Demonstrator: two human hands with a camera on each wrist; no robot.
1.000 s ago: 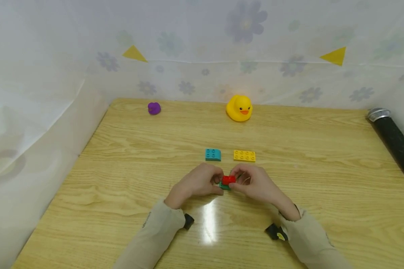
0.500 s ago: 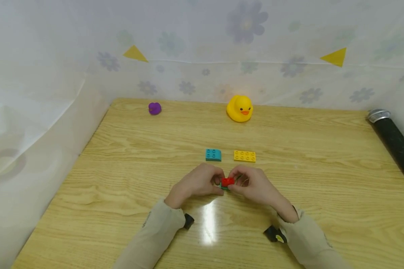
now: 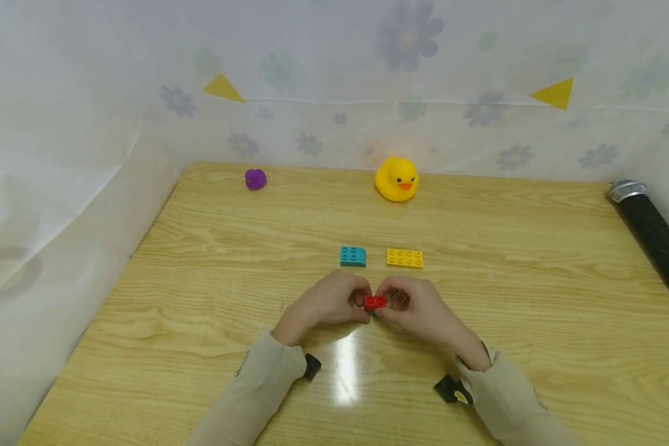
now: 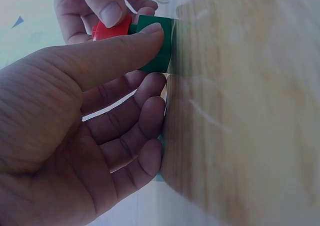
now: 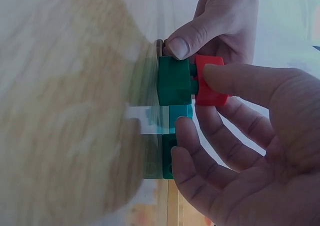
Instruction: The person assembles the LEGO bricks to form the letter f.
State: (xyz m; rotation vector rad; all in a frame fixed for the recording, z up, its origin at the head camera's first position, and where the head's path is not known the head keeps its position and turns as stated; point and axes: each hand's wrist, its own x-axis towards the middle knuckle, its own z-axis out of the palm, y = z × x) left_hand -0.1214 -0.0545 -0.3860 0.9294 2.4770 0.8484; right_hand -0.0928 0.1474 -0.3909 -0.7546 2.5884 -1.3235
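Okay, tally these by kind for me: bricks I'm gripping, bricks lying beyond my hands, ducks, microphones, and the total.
Bricks gripped: 2, dark green rectangular brick and red studded brick
Bricks lying beyond: 2, teal studded brick and yellow rectangular brick
Ducks: 2, small purple toy duck and larger yellow toy duck
Microphones: 1, black silver-headed microphone
Total: 7

No readable text in any view. Left sleeve (image 3: 251, 387): small dark marking, too small to make out. Right sleeve (image 3: 515, 396): faint marking near the outer edge, also illegible. Black wrist piece (image 3: 445, 388) by right cuff: yellow-green patch (image 3: 460, 397), can't read any lettering.
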